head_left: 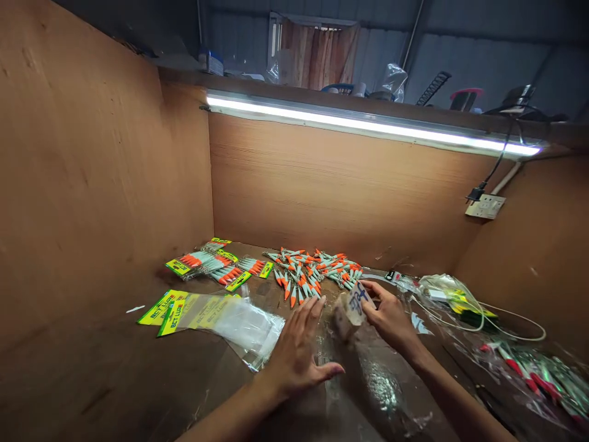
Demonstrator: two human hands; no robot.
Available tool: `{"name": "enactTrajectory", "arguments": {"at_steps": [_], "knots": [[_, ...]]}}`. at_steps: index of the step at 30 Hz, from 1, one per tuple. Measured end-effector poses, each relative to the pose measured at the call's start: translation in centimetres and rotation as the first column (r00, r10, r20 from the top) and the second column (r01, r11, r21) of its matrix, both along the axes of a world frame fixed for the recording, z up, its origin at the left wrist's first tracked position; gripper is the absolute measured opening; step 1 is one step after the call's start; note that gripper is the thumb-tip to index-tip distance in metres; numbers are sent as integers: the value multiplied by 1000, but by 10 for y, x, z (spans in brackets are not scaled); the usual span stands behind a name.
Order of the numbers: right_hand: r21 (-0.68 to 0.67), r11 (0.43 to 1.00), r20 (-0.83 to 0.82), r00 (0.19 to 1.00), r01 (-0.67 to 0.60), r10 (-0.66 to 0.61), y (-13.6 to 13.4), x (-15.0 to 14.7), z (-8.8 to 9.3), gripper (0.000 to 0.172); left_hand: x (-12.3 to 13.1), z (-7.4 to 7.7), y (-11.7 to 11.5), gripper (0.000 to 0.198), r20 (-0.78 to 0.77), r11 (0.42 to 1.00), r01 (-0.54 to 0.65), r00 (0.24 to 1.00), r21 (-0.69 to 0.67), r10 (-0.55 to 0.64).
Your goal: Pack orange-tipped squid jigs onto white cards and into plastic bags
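My right hand (389,313) grips a pale, worn block (347,318) by its upper side, where dark handwriting shows on a white face. The block is slightly blurred and tilted just above the table; I cannot tell its exact kind. To its left, my left hand (301,350) is open, fingers stretched forward and thumb out, holding nothing. Beside that hand lie clear plastic bags (248,322) with yellow-green header cards (177,316). Beyond both hands is a loose pile of orange-and-white fishing lures (306,270) with metal fittings.
Packed lure bags (225,270) lie at the back left. On the right are a white cord (515,337), a plastic bag with yellow-green cards (464,304) and red-and-silver lures (534,374). Wooden panels enclose the table, and a lit tube lamp (368,126) runs under the shelf.
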State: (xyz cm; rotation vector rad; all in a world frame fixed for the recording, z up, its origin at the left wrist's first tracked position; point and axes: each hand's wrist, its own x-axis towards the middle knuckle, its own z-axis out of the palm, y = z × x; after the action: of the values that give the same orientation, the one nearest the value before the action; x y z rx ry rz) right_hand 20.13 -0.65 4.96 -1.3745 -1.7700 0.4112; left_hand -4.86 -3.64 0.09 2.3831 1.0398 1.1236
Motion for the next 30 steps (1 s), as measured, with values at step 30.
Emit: {"name": "enactTrajectory", "arguments": {"at_steps": [30], "knots": [[-216,970,759,644,112,94,243,38,0,30,-19,-4,11,103,-390,997,-39,921,-71,8]]}}
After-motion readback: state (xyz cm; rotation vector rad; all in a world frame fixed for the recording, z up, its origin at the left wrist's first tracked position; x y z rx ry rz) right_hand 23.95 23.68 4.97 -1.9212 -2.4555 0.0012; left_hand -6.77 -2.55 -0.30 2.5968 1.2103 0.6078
